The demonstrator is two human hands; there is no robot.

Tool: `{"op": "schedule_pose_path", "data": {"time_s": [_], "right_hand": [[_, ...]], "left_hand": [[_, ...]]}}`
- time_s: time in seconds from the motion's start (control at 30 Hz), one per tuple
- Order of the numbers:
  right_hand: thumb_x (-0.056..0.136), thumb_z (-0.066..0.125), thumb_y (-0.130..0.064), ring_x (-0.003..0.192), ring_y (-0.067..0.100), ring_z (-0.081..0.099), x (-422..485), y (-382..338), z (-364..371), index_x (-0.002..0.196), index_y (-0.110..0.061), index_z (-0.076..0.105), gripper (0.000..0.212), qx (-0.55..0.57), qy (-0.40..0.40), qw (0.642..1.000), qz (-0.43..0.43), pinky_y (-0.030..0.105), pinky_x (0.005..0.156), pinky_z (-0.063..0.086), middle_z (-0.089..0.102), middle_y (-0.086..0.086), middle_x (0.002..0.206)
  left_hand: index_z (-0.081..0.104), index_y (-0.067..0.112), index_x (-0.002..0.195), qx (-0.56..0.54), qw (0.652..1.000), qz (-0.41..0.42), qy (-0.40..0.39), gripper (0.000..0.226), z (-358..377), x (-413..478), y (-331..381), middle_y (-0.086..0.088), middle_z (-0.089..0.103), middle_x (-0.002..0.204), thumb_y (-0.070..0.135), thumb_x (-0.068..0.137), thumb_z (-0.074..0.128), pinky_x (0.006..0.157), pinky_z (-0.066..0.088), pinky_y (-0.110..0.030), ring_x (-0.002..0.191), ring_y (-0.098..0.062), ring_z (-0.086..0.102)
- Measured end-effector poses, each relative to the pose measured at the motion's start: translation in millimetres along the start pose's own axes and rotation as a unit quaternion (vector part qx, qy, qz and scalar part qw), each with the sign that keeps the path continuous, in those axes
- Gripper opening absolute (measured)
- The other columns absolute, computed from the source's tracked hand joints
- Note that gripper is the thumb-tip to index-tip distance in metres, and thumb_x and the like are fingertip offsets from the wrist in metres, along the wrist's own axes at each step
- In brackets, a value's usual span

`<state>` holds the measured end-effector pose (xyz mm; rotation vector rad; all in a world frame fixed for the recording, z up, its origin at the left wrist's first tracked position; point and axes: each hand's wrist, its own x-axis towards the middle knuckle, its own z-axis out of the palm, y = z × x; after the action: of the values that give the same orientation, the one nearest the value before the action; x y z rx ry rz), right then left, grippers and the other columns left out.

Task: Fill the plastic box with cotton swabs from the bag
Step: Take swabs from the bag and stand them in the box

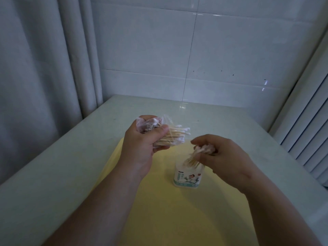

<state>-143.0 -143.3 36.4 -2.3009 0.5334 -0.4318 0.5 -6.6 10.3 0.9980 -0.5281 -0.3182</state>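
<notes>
My left hand (142, 142) grips a clear plastic bag (166, 132) of wooden-stick cotton swabs, held above the table with the white tips pointing right. My right hand (220, 157) pinches a bunch of cotton swabs (193, 157) by their upper tips, the sticks angling down into the open top of the plastic box (186, 176). The box is small and clear with a green and white label, and it stands upright on a yellow mat (170, 210).
The pale table (71, 166) sits in a corner, with a tiled wall (195, 59) behind it. A grey curtain (35, 68) hangs at the left and a ribbed panel (308, 139) stands at the right.
</notes>
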Motion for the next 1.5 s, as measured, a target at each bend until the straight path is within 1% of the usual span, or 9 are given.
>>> {"op": "schedule_pose_path", "data": {"time_s": [0.47,0.63,0.83,0.97,1.07,1.17,1.27,1.33,1.5], "right_hand": [[0.085,0.067,-0.022,0.052,-0.006,0.053,1.4,0.2,-4.7,0.075,-0.032,0.071,0.015,-0.001,0.064,0.998,0.022,0.013,0.050,0.039,0.066,-0.013,0.073],[0.083,0.063,-0.021,0.065,0.002,0.053,0.3,-2.7,-0.2,0.075,-0.031,0.070,0.015,-0.097,0.017,0.994,0.035,0.016,0.052,0.035,0.062,-0.014,0.084],[0.084,0.055,-0.017,0.061,0.003,0.054,1.0,-1.3,-0.7,0.074,-0.031,0.070,0.023,-0.099,0.030,0.993,0.056,0.020,0.051,0.039,0.060,-0.020,0.078],[0.085,0.057,-0.012,0.041,0.002,0.045,1.8,-0.6,2.1,0.080,-0.031,0.071,0.024,0.022,0.100,0.994,0.031,0.016,0.043,0.039,0.061,-0.008,0.068],[0.087,0.059,-0.014,0.056,0.008,0.055,1.2,-2.3,0.5,0.085,-0.029,0.072,0.020,0.130,0.144,0.981,0.025,0.031,0.057,0.050,0.070,0.002,0.075],[0.092,0.057,-0.026,0.067,0.008,0.062,0.6,-5.9,3.9,0.099,-0.027,0.069,0.014,0.222,0.114,0.968,0.007,0.027,0.061,0.054,0.071,-0.001,0.091],[0.083,0.056,-0.047,0.084,0.015,0.067,1.1,-5.1,8.4,0.117,-0.029,0.062,0.039,0.264,0.034,0.964,0.007,0.032,0.069,0.058,0.070,0.001,0.101],[0.083,0.058,-0.044,0.082,0.018,0.067,0.7,-5.7,11.3,0.113,-0.025,0.066,0.036,0.265,0.010,0.964,0.006,0.031,0.068,0.056,0.071,0.005,0.096],[0.087,0.067,-0.016,0.057,0.010,0.062,2.0,-7.3,12.9,0.088,-0.016,0.072,0.006,0.223,0.087,0.971,-0.022,0.023,0.059,0.053,0.073,0.002,0.073]], "left_hand": [[0.060,0.017,0.086,-0.002,1.000,0.000,0.005,0.021,0.2,-0.7,0.6,0.000,0.067,0.070,-0.002,0.082,0.067,0.052,0.052,-0.031,0.062,-0.021,0.068],[0.060,0.016,0.086,-0.001,1.000,0.000,0.006,0.020,0.7,-0.5,0.4,0.001,0.067,0.069,-0.002,0.082,0.068,0.051,0.052,-0.030,0.061,-0.021,0.068],[0.060,0.016,0.087,-0.004,1.000,-0.002,0.005,0.020,0.1,-0.9,0.7,0.000,0.068,0.070,-0.002,0.082,0.067,0.051,0.053,-0.031,0.062,-0.021,0.068],[0.060,0.017,0.085,-0.001,1.000,-0.007,-0.001,0.021,0.8,-1.8,0.9,0.001,0.067,0.070,-0.002,0.082,0.067,0.050,0.053,-0.030,0.062,-0.021,0.068],[0.061,0.016,0.086,0.001,1.000,-0.022,-0.015,0.020,2.4,-2.8,0.7,0.001,0.067,0.071,-0.002,0.082,0.067,0.050,0.054,-0.030,0.063,-0.020,0.068],[0.062,0.014,0.088,0.001,0.998,-0.039,-0.046,0.017,4.7,-4.7,-0.5,-0.002,0.068,0.077,-0.001,0.082,0.067,0.052,0.055,-0.031,0.068,-0.021,0.070],[0.063,0.014,0.092,-0.001,0.996,-0.051,-0.079,0.019,6.7,-7.3,-0.5,-0.002,0.070,0.080,0.004,0.077,0.069,0.053,0.055,-0.031,0.073,-0.021,0.071],[0.063,0.014,0.096,0.001,0.994,-0.054,-0.092,0.025,6.5,-7.9,-0.8,-0.003,0.071,0.084,0.005,0.074,0.070,0.055,0.055,-0.032,0.077,-0.023,0.072],[0.063,0.017,0.105,0.028,0.989,-0.066,-0.127,0.041,3.4,-8.1,-4.1,-0.007,0.070,0.095,0.005,0.067,0.075,0.064,0.057,-0.037,0.085,-0.030,0.072]]}}
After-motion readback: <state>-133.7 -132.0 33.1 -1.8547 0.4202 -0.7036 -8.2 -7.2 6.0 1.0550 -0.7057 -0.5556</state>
